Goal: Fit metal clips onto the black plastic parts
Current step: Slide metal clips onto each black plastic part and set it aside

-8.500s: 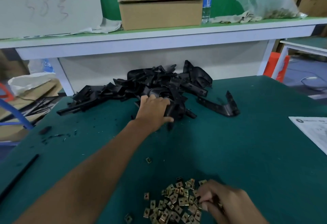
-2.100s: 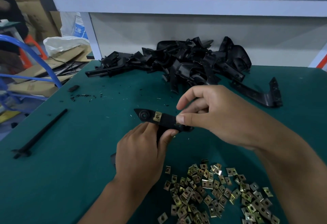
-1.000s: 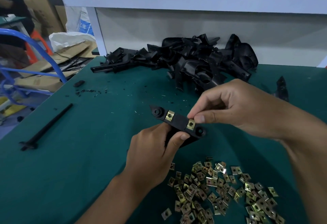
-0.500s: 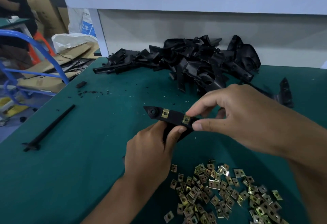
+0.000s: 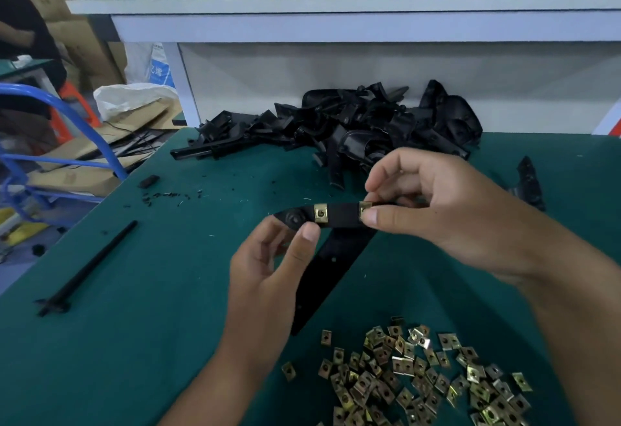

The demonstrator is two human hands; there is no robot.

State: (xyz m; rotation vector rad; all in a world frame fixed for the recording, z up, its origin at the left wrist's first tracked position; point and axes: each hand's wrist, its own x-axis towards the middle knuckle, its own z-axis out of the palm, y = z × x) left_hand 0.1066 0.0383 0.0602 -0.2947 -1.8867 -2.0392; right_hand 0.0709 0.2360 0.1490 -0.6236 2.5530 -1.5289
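Black plastic part (image 5: 339, 215) is held up over the green table (image 5: 134, 291), between both hands, w/ a long flat arm hanging down toward the loose clip pile (image 5: 426, 375). Left hand (image 5: 268, 277) grips the rounded left end, thumb on top, fingers curled under. Right hand (image 5: 443, 203) pinches the right end, thumb & forefinger closed over the second clip (image 5: 365, 206); first clip (image 5: 321, 213) already sits on the strip, just beside the left thumb. Part looks light, stiff, thin: prob. flexes a bit if pressed mid-span, so best held close to each clip seat, as now. Clips look small, springy metal w/ sharp-ish edges, likely slippery; take by the flat faces & push square onto the edge. More parts wait in the heap (image 5: 353, 126) at the table's back.
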